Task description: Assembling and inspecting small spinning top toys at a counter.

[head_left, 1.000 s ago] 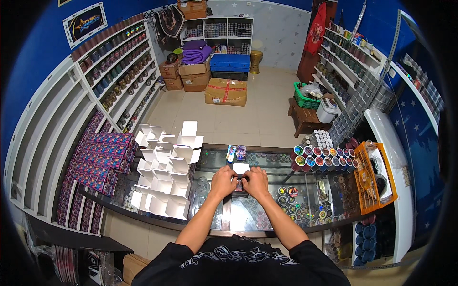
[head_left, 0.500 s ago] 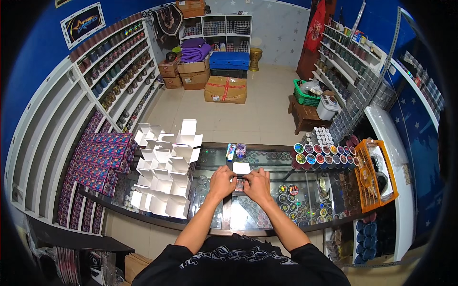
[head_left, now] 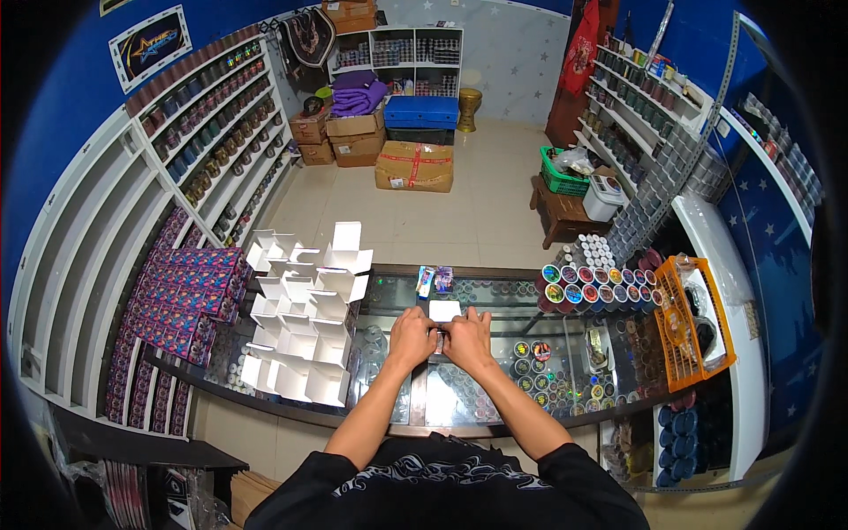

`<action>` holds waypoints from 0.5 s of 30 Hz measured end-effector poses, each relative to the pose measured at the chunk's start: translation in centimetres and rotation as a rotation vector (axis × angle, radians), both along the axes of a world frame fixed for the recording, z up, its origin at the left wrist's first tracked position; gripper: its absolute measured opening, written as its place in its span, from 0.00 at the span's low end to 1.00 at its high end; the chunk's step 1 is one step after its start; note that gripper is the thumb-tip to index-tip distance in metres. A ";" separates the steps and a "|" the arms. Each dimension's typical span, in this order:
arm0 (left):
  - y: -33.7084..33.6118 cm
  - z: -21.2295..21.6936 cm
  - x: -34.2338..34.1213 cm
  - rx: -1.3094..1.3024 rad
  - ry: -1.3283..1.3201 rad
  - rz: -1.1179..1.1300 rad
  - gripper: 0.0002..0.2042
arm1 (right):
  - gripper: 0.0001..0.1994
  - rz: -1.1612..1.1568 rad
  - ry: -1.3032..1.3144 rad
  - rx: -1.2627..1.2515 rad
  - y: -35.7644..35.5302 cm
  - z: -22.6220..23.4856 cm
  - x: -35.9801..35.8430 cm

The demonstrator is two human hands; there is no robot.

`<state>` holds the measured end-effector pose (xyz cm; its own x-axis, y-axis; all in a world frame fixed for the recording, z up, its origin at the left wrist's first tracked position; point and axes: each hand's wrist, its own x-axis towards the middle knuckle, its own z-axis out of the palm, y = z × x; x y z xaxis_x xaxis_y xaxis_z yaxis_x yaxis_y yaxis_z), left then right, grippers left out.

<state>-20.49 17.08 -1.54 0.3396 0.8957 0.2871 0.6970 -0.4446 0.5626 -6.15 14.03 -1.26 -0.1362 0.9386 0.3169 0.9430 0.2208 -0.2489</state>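
Note:
On the glass counter (head_left: 380, 389), my left hand (head_left: 412, 337) and my right hand (head_left: 466, 339) meet over a small box with a white flap (head_left: 445, 311). The flap points away from me, and the fingers hide most of the body. Both hands are closed, the fingers bent in at the box's near edge and nearly touching each other. Just beyond the flap stand a small blue-and-white box (head_left: 426, 281) and a dark purple printed box (head_left: 444, 279). To the left of my hands are several open white boxes (head_left: 322, 340) with their flaps up.
Stacked purple patterned boxes (head_left: 190, 296) fill the counter's left end. At the right are rows of round-lidded jars (head_left: 587, 291) and an orange basket (head_left: 676, 327). Flat round tins (head_left: 533, 364) show right of my arm. A taped carton (head_left: 414, 167) sits on the floor beyond.
My right hand has shifted slightly left, its fingers closing in toward the left hand over the box. My left hand has barely moved.

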 end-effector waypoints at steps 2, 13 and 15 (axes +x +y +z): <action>0.0 0.0 0.0 -0.005 0.000 0.002 0.06 | 0.09 -0.011 0.008 -0.027 -0.1 0.0 -0.1; -0.2 0.1 0.0 0.008 0.011 0.000 0.06 | 0.09 -0.025 0.066 -0.057 -0.7 1.1 -0.1; -0.2 0.5 -0.2 -0.010 -0.043 0.028 0.06 | 0.09 -0.029 0.109 -0.044 -0.7 1.3 0.3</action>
<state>-20.74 16.91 -0.99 0.3015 0.9076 0.2922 0.6843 -0.4194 0.5965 -5.86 13.35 0.04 -0.0758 0.9549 0.2870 0.9157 0.1806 -0.3591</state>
